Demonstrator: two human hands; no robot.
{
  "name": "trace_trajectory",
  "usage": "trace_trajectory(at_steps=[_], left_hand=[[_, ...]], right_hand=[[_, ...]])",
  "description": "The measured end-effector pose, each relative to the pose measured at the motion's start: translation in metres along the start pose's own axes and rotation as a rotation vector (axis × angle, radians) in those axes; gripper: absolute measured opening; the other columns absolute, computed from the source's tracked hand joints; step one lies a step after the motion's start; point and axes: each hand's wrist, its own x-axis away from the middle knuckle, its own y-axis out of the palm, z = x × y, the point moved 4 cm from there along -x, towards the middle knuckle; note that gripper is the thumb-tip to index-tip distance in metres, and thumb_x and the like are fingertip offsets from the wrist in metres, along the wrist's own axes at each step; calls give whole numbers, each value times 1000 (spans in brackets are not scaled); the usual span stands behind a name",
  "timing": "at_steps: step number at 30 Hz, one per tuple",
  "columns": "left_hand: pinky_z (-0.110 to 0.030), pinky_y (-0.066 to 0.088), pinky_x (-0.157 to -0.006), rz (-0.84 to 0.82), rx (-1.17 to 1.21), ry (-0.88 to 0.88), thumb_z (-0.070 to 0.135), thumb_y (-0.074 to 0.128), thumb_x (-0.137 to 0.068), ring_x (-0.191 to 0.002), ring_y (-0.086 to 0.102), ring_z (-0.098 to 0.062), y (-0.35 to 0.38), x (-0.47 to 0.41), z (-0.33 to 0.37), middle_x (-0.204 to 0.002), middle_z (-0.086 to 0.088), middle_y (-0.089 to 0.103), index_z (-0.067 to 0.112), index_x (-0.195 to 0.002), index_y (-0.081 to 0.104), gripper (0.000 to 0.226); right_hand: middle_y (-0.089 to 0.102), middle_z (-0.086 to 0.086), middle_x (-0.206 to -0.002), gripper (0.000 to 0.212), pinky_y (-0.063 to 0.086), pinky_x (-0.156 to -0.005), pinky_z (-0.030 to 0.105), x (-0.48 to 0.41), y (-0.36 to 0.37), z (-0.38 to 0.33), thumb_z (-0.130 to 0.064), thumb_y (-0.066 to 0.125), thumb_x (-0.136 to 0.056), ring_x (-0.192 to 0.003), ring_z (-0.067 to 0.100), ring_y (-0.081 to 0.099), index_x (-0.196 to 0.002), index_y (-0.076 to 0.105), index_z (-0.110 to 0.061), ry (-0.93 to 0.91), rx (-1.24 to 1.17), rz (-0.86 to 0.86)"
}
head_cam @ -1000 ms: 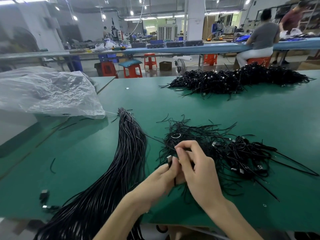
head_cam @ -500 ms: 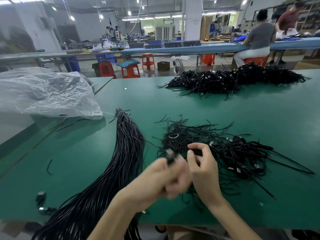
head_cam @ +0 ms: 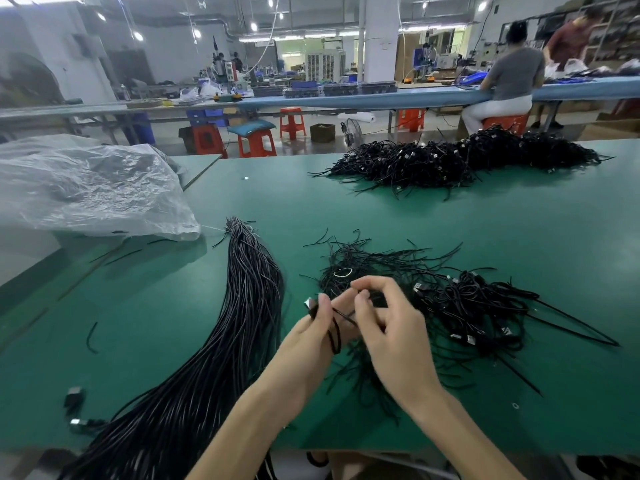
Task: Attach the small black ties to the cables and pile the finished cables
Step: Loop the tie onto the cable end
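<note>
Lower left on the green bench (head_cam: 519, 237) lies a cable bundle (head_cam: 242, 306). At lower centre, fingers of the left hand (head_cam: 311, 344) grip a looped cable (head_cam: 335, 337); those of the right hand (head_cam: 394, 337) pinch a thin tie (head_cam: 346, 316) touching it. Upper right sits a heap of coiled cables (head_cam: 450, 162).

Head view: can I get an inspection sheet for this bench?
Surface: green table, partly covered.
Job's things: loose ties heap; tied cables beside it; finished pile at the far edge.
Clutter: plastic bag at left; stray black strand.
Grippers: left hand grips coiled cable; right hand pinches tie beside it.
Cables: long straight bundle left of the hands.
Surroundings: further benches, orange stool, seated person.
</note>
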Motion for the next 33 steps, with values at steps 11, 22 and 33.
trace_trajectory(at_steps=[11, 22, 33], left_hand=[[-23, 34, -62, -257, 492, 116, 43, 44, -108, -55, 48, -7, 20, 16, 45, -70, 8, 53, 16, -89, 65, 39], [-15, 51, -87, -61, -391, -70, 41, 33, -106, -102, 72, -9, 21, 11, 10, -103, 6, 79, 22, -111, 75, 46], [-30, 56, -96, 159, 498, -22, 29, 49, -104, -127, 63, -23, 16, -3, 10, -136, -14, 66, 5, -135, 64, 42]], right_hand=[[40, 0, -48, 17, 24, -42, 40, -1, -15, 37, -24, 51, -106, -42, 12, 29, -106, 56, -41, 103, 33, 186], [51, -9, -46, 10, 35, -44, 19, -12, -20, -5, -34, 47, -103, -36, 9, 44, -107, 56, -34, -96, 193, 151], [68, -23, -74, 30, 41, -50, 15, 22, 11, 4, -42, 50, -105, -56, 1, 63, -134, 41, -40, -56, 149, 103]])
